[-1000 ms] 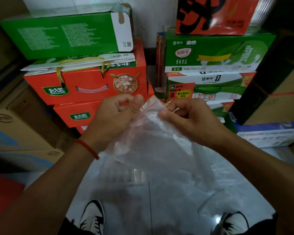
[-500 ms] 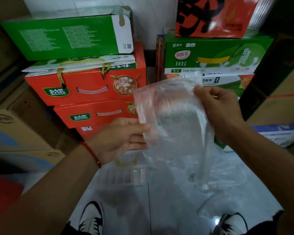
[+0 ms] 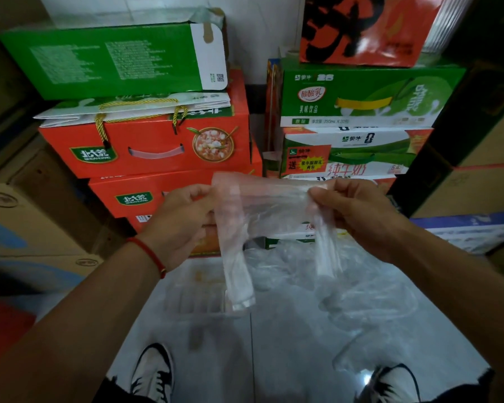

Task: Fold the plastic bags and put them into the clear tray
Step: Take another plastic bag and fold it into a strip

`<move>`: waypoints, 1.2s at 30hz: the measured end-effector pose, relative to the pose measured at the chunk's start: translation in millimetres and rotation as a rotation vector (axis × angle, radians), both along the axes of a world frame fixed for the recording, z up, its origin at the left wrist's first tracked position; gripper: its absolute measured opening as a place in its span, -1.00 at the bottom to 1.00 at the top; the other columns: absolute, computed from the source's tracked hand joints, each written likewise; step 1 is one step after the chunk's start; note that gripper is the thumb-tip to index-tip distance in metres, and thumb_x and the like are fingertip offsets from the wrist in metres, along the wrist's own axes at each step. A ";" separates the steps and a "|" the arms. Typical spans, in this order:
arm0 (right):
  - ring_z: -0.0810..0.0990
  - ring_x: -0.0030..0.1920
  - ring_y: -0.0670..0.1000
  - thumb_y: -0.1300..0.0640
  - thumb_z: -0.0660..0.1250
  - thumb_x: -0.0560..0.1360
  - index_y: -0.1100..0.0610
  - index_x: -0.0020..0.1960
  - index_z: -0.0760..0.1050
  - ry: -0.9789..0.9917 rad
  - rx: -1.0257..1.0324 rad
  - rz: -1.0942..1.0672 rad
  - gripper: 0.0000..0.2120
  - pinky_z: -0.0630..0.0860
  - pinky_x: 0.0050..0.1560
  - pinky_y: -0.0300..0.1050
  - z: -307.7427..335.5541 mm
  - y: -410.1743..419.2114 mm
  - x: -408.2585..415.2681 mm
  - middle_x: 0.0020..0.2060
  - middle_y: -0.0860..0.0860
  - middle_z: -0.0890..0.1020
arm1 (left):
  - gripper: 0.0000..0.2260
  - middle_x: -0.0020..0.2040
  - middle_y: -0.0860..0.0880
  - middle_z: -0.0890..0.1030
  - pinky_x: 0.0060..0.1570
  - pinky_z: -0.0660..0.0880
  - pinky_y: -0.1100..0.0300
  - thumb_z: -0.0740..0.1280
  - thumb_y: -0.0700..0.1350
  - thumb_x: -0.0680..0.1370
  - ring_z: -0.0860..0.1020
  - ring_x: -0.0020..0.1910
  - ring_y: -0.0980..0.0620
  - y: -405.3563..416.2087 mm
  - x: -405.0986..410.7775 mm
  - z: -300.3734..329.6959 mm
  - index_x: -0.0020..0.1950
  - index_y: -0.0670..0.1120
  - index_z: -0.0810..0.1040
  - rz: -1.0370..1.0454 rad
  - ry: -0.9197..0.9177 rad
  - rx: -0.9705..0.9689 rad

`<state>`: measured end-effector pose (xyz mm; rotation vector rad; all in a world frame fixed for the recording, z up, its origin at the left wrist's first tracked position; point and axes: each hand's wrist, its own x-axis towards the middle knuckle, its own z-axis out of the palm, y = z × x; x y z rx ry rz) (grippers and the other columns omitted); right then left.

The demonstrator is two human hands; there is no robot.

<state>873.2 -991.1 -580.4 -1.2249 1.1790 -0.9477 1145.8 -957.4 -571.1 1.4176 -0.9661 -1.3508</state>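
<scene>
The left hand [image 3: 186,216] pinches the left upper corner of a clear plastic bag [image 3: 262,213], with its fingers curled on the film, and the right hand [image 3: 358,213] pinches the right upper corner in the same way. Between the two hands the top edge of the bag is stretched almost level, so the long axis of the held part runs from left to right, across the body. The two handle strips hang down from it, one under each hand, and the left strip reaches lower. Both hands are at nearly the same height and about equally far from the body. Straight below the left hand, on the pale floor [image 3: 274,359], lies the clear tray [image 3: 195,298]; it is hard to see, and I cannot tell if anything is already in it. A loose heap of more plastic bags [image 3: 361,289] lies on the floor under the right hand, just beside the tray. I judge that the fold will bring one hand toward the other along this left-right line, and then the left hand, which is nearer to the tray, has the shorter way down.
</scene>
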 end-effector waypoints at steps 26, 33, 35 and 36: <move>0.71 -0.15 -0.02 0.28 0.42 0.58 0.09 0.00 0.69 0.121 -0.341 -0.114 -0.88 0.69 -0.09 -0.10 14.9 -1.3 -13.0 -0.13 0.04 0.76 | -0.84 0.02 -0.06 0.75 0.17 0.62 -0.07 0.42 -0.26 0.57 0.70 0.08 -0.06 3.6 -4.1 -4.1 0.12 -0.11 0.70 0.025 -0.169 -0.415; 0.75 -0.06 0.05 0.25 0.47 0.54 0.11 0.12 0.68 0.192 -0.371 -0.055 -0.83 0.68 0.03 -0.14 19.4 1.3 -15.1 -0.11 0.06 0.76 | -0.75 0.00 0.02 0.75 0.06 0.61 0.25 0.46 -0.18 0.55 0.70 0.07 0.09 5.7 -8.5 -1.0 0.23 -0.06 0.66 0.038 -0.200 -0.487; 0.72 -0.03 0.12 0.26 0.49 0.52 0.09 0.12 0.67 0.230 -0.390 -0.047 -0.80 0.68 0.10 -0.07 21.2 2.0 -15.2 -0.10 0.09 0.74 | -0.82 -0.02 0.02 0.75 0.06 0.62 0.22 0.44 -0.16 0.57 0.70 0.05 0.08 5.3 -9.8 -0.8 0.17 -0.08 0.69 0.079 -0.195 -0.490; 0.71 -0.02 0.13 0.26 0.50 0.51 0.08 0.11 0.67 0.236 -0.398 -0.045 -0.80 0.68 0.10 -0.06 22.5 2.5 -15.1 -0.09 0.08 0.73 | -0.85 -0.03 0.01 0.75 0.06 0.63 0.19 0.43 -0.17 0.58 0.71 0.04 0.06 4.7 -9.6 -1.1 0.14 -0.09 0.70 0.101 -0.188 -0.488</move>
